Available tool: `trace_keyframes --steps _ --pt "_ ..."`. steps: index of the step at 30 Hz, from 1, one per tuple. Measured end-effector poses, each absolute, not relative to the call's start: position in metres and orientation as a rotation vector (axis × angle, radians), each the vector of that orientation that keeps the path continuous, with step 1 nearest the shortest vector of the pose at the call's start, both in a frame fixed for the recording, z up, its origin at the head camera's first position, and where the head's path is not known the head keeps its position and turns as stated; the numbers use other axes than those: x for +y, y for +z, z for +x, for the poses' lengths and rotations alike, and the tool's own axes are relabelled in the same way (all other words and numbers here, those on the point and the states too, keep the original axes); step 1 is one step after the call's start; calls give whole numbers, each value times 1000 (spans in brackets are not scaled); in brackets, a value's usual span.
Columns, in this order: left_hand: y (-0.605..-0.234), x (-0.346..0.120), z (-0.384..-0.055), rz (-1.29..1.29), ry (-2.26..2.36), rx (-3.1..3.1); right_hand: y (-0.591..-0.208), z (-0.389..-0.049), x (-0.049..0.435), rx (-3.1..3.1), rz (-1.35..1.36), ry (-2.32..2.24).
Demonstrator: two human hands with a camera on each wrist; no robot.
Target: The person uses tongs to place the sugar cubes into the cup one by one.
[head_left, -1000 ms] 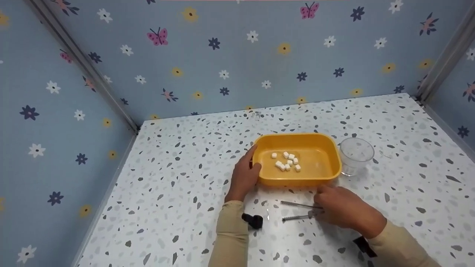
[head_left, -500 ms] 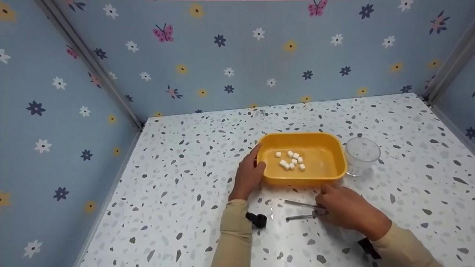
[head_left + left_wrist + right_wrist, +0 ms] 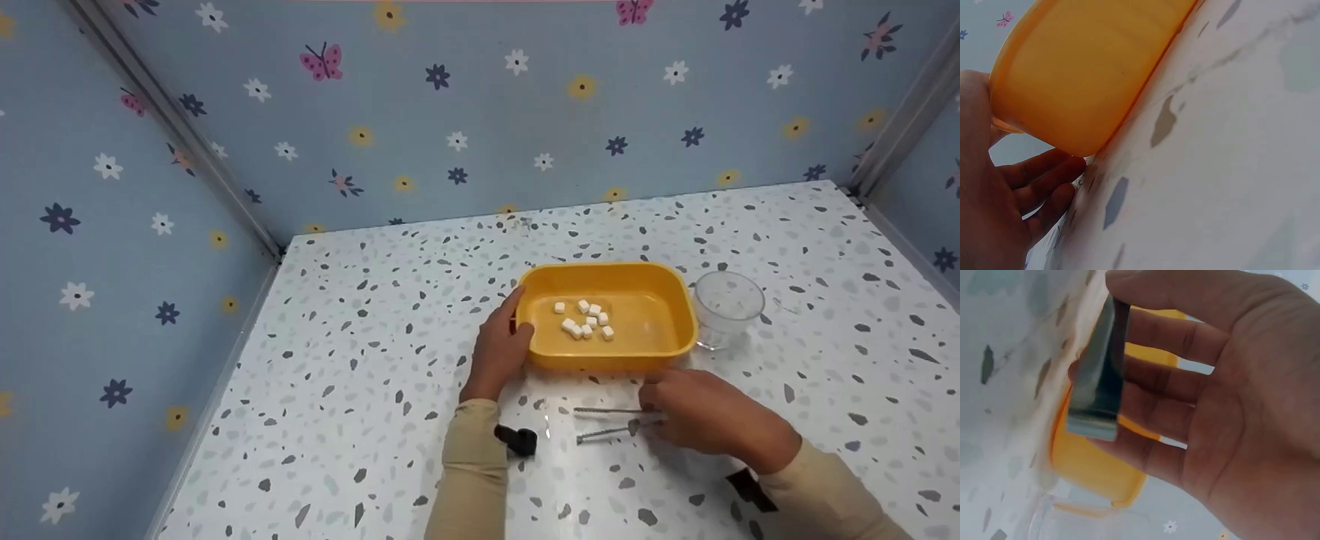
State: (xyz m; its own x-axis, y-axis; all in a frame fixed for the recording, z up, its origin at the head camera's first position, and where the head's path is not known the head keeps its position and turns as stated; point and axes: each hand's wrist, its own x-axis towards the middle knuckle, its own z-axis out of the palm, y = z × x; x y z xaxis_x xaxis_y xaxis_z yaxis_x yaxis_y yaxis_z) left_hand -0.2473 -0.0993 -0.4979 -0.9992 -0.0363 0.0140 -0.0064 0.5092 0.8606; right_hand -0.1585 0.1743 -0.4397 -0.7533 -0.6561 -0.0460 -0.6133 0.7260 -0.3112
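A yellow plastic tray (image 3: pixel 651 322) with several small white cubes (image 3: pixel 592 322) inside sits on the speckled table. My left hand (image 3: pixel 500 349) grips its left end, thumb at the near corner of the rim. In the left wrist view, the other fingers (image 3: pixel 1044 188) lie by the tray's bottom edge. My right hand (image 3: pixel 709 412) holds metal tongs (image 3: pixel 611 411) in front of the tray, arms pointing left and tips apart with nothing between them. Their bent end (image 3: pixel 1095 424) shows in the right wrist view against the fingers.
A clear glass cup (image 3: pixel 718 326) stands close against the tray's right end. Flower-patterned blue walls (image 3: pixel 495 112) enclose the table (image 3: pixel 360 337) at the back and both sides. A black wrist mount (image 3: pixel 519 441) sticks out from the left sleeve.
The tongs have turned slightly, so the upper arm now lies nearly level. My left hand keeps its hold on the tray, and the cubes stay put. The head view has shifted a little.
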Motion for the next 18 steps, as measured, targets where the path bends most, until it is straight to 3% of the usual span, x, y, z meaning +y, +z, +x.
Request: trace_keyframes --steps 18 --pt "-499 -101 -247 50 -1539 -2700 -412 -170 181 2685 -1055 -750"
